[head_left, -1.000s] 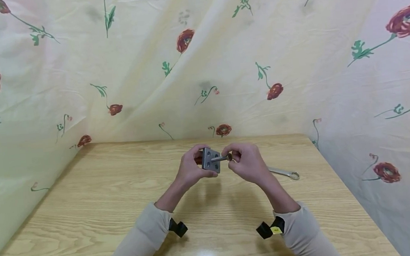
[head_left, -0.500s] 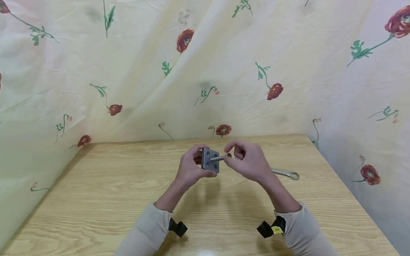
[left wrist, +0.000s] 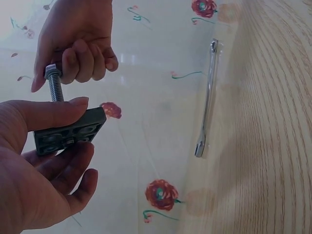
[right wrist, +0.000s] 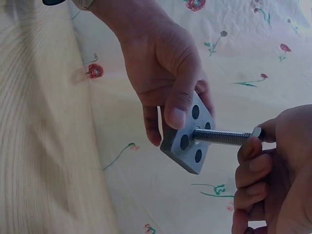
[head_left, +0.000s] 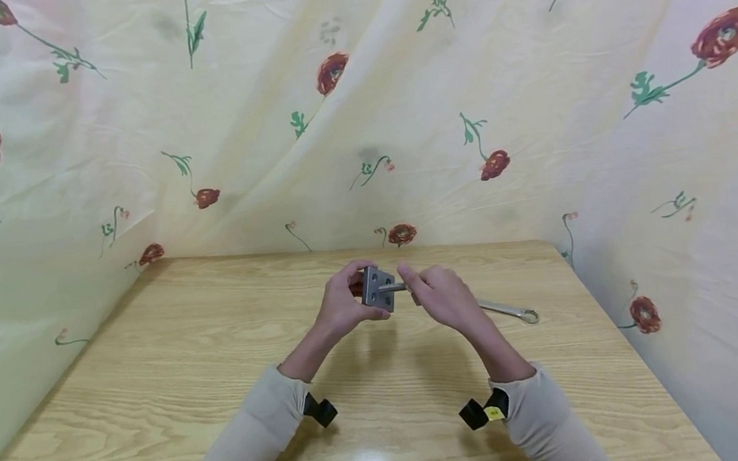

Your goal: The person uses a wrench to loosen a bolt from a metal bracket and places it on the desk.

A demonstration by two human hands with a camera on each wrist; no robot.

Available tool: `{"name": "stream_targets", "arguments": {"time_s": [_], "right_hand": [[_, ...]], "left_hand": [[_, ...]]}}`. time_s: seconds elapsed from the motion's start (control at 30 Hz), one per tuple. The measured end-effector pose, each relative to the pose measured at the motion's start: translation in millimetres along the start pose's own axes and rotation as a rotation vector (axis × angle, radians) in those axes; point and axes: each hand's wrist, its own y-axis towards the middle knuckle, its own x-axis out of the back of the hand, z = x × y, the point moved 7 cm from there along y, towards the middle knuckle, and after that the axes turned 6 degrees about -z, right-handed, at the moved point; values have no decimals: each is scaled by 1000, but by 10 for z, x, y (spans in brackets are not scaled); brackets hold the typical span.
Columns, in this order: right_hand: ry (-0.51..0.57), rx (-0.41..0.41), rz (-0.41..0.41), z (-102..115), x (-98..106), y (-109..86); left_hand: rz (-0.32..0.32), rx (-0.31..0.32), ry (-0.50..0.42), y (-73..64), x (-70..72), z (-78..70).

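Observation:
My left hand (head_left: 341, 302) grips a square grey metal plate (right wrist: 191, 160) by its edges, above the table. Dark round holes lie near the plate's corners. From its middle a long threaded bolt (right wrist: 224, 137) sticks out towards the right, its hex head outermost. My right hand (head_left: 444, 298) pinches the bolt at its head between thumb and forefinger, the other fingers curled, as the right wrist view shows. In the head view that hand hides the bolt head. The left wrist view shows the plate's other face (left wrist: 68, 136), partly covered by my left fingers.
A silver combination wrench (head_left: 511, 311) lies on the wooden table (head_left: 157, 366), just beyond my right forearm. Floral cloth (head_left: 254, 123) hangs behind the table and along both sides. Dark wrist cameras (head_left: 322, 412) are strapped at both cuffs.
My right hand has turned about the bolt: its raised forefinger has come down and its thumb now points up at the head. The plate and my left hand have stayed nearly still.

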Motion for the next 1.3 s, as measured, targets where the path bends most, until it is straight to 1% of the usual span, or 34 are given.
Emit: {"name": "stream_targets", "arguments": {"time_s": [0.17,0.3,0.43,0.53,0.77,0.87,1.13,1.2,1.3], "right_hand": [[-66,47,-30,56,54,-23],[-92,84,-52,94,95,-47],[-73,132,-76,133,151,-69],[-39,159,-86,163,195,-81],[26,188,-72,204,216,-91],[26,226,-85,230,216,-97],[-45,384,-173,308,223,-107],[-47,400,-168,303,220,-105],[-20,379,-141,279,232,-100]], "left_hand": [[6,-6,-12,0,-3,-2],[4,-14,-27,4,0,0],[5,-13,-30,6,-1,-1],[9,-9,-30,8,-8,-3],[12,4,-33,3,-13,-4],[13,9,-31,0,-13,-5],[12,4,-23,6,-12,-5],[12,5,-21,9,-11,3],[11,9,-19,13,-4,16]]}}
